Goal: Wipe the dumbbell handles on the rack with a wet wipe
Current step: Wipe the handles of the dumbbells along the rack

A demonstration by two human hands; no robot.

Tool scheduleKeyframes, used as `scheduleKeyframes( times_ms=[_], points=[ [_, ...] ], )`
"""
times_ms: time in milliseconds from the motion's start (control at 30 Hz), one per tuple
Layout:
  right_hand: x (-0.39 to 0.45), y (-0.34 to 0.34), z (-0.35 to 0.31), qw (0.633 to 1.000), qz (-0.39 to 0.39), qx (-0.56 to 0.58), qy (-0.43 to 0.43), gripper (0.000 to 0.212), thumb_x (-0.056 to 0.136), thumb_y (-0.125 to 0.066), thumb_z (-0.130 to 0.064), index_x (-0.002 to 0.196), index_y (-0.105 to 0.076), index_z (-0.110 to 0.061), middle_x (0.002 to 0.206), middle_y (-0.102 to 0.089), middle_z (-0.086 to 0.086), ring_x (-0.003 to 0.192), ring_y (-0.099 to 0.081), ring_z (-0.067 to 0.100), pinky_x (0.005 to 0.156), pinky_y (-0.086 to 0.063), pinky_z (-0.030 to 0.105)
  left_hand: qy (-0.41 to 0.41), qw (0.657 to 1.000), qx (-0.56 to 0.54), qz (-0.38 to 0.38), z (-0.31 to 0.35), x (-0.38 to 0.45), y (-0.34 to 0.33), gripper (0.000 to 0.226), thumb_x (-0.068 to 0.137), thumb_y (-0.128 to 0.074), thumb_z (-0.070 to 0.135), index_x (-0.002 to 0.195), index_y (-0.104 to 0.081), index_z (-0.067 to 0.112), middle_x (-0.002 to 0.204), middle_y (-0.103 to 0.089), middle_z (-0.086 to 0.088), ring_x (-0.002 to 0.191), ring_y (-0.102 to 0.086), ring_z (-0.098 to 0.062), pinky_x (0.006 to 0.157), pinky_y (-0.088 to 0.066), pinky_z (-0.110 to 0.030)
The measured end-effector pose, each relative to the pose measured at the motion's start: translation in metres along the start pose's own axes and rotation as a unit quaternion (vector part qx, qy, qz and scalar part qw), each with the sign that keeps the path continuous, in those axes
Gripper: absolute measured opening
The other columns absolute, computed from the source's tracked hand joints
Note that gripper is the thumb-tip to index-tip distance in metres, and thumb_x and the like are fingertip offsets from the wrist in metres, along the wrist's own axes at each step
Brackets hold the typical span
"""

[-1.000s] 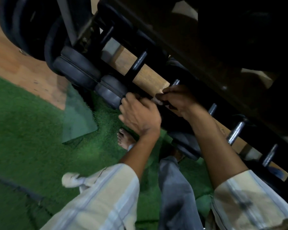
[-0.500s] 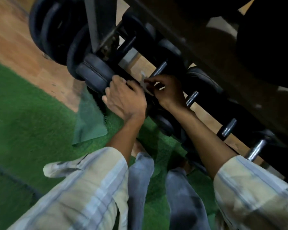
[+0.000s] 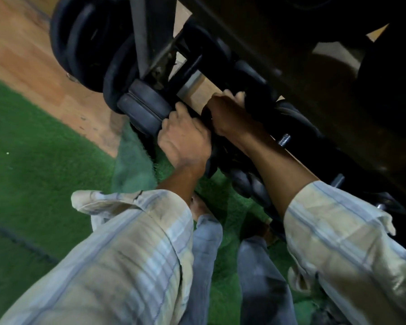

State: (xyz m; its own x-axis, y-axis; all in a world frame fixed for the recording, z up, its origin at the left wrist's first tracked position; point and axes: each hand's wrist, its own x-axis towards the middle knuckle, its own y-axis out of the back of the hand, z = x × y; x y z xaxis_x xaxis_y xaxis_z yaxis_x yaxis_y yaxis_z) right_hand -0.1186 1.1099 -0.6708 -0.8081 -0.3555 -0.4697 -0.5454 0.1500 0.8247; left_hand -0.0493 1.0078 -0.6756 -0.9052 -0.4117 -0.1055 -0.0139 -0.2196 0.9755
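Note:
Black dumbbells lie in a row on a low rack. My left hand point(image 3: 183, 137) is curled against the rubber head of the nearest dumbbell point(image 3: 141, 106). Beside it, my right hand point(image 3: 225, 113) reaches between the heads and closes over that dumbbell's handle. A pale bit at its fingertips point(image 3: 240, 96) looks like the wet wipe; the rest of the wipe and the handle are hidden under the hand. Further right, a chrome handle point(image 3: 284, 139) shows between dark heads.
The rack's dark upper shelf point(image 3: 291, 66) overhangs the hands, and its grey upright post point(image 3: 148, 31) stands just left. Large black weight plates point(image 3: 85, 43) lean at top left. Below lie green turf point(image 3: 33, 137), wooden floor point(image 3: 21, 43) and my bare foot point(image 3: 199, 207).
Both hands have moved left along the rack to a dumbbell nearer the post. The right hand went from pinching the visible wipe to closing over a handle.

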Motion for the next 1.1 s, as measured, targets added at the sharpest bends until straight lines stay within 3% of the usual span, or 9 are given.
scheduleKeyframes(
  times_ms=[67,167,300,433,533,633,800,967,1100],
  points=[
    [0.000,-0.004,0.003,1.000,0.014,0.008,0.014,0.019,0.097,-0.057,-0.016,0.111,-0.069,-0.012,0.123,-0.056,0.009,0.123,-0.041,0.033,0.107,-0.022,0.040,-0.002,1.000,0.002,-0.007,0.000,0.001,0.000,0.045,0.086,-0.027,0.033,0.113,-0.054,0.011,0.098,-0.067,-0.009,0.094,-0.062,-0.033,0.072,-0.048,-0.043],
    [-0.012,-0.017,0.013,0.996,0.047,0.050,0.049,0.024,0.099,-0.056,-0.034,0.095,-0.075,-0.020,0.101,-0.057,0.004,0.108,-0.048,0.028,0.090,-0.021,0.036,-0.003,1.000,0.000,-0.021,-0.001,0.002,0.002,0.047,0.085,-0.023,0.034,0.113,-0.053,0.011,0.098,-0.067,-0.009,0.093,-0.062,-0.033,0.071,-0.049,-0.042],
    [-0.037,-0.033,0.028,0.989,0.112,0.088,0.038,0.007,0.092,-0.062,-0.029,0.095,-0.069,-0.028,0.092,-0.059,-0.006,0.094,-0.060,0.019,0.086,-0.043,0.038,0.000,1.000,-0.008,-0.024,-0.002,0.002,0.002,0.044,0.086,-0.027,0.033,0.113,-0.053,0.010,0.097,-0.067,-0.010,0.093,-0.062,-0.033,0.070,-0.047,-0.042],
    [-0.051,-0.037,0.034,0.963,0.141,0.229,-0.028,0.019,0.094,-0.067,-0.041,0.090,-0.074,-0.023,0.088,-0.072,-0.007,0.084,-0.068,0.009,0.071,-0.053,0.034,0.002,1.000,-0.008,-0.028,-0.001,0.004,0.001,0.038,0.089,-0.039,0.030,0.117,-0.054,0.009,0.098,-0.066,-0.010,0.093,-0.061,-0.034,0.071,-0.047,-0.042],
    [-0.047,-0.039,0.029,0.928,0.139,0.328,-0.110,0.024,0.091,-0.073,-0.043,0.087,-0.080,-0.020,0.085,-0.077,-0.008,0.080,-0.069,-0.006,0.070,-0.052,0.014,0.006,0.999,-0.013,-0.035,-0.002,0.003,0.000,0.041,0.090,-0.040,0.030,0.122,-0.054,0.008,0.101,-0.066,-0.011,0.094,-0.061,-0.034,0.073,-0.047,-0.042],
    [-0.039,-0.043,0.027,0.918,0.108,0.328,-0.195,0.026,0.079,-0.080,-0.045,0.083,-0.079,-0.019,0.083,-0.077,-0.008,0.080,-0.070,-0.002,0.073,-0.055,0.020,0.009,0.999,-0.019,-0.040,-0.002,0.003,0.001,0.039,0.088,-0.036,0.030,0.116,-0.054,0.009,0.099,-0.066,-0.010,0.093,-0.061,-0.034,0.072,-0.047,-0.043],
    [-0.028,-0.056,0.033,0.905,0.057,0.322,-0.271,0.025,0.082,-0.078,-0.039,0.069,-0.071,-0.019,0.078,-0.070,-0.001,0.077,-0.067,0.015,0.063,-0.045,0.020,0.009,0.999,-0.022,-0.043,-0.002,0.004,0.002,0.041,0.087,-0.036,0.031,0.115,-0.054,0.008,0.099,-0.065,-0.010,0.093,-0.060,-0.035,0.073,-0.046,-0.043],
    [-0.014,-0.068,0.038,0.829,-0.003,0.452,-0.330,0.021,0.086,-0.072,-0.003,0.067,-0.072,-0.014,0.075,-0.073,0.007,0.073,-0.070,0.022,0.072,-0.059,0.032,0.012,0.999,-0.018,-0.036,-0.001,0.005,0.003,0.034,0.086,-0.043,0.028,0.111,-0.055,0.009,0.096,-0.065,-0.011,0.090,-0.061,-0.035,0.072,-0.046,-0.043],
    [-0.019,-0.068,0.032,0.802,0.012,0.510,-0.312,0.018,0.092,-0.060,0.008,0.080,-0.070,-0.001,0.071,-0.064,0.003,0.066,-0.061,0.017,0.059,-0.051,0.020,0.009,0.999,-0.023,-0.046,-0.001,0.004,0.003,0.038,0.086,-0.047,0.028,0.116,-0.056,0.006,0.096,-0.066,-0.012,0.090,-0.061,-0.036,0.071,-0.046,-0.044]
  ],
)
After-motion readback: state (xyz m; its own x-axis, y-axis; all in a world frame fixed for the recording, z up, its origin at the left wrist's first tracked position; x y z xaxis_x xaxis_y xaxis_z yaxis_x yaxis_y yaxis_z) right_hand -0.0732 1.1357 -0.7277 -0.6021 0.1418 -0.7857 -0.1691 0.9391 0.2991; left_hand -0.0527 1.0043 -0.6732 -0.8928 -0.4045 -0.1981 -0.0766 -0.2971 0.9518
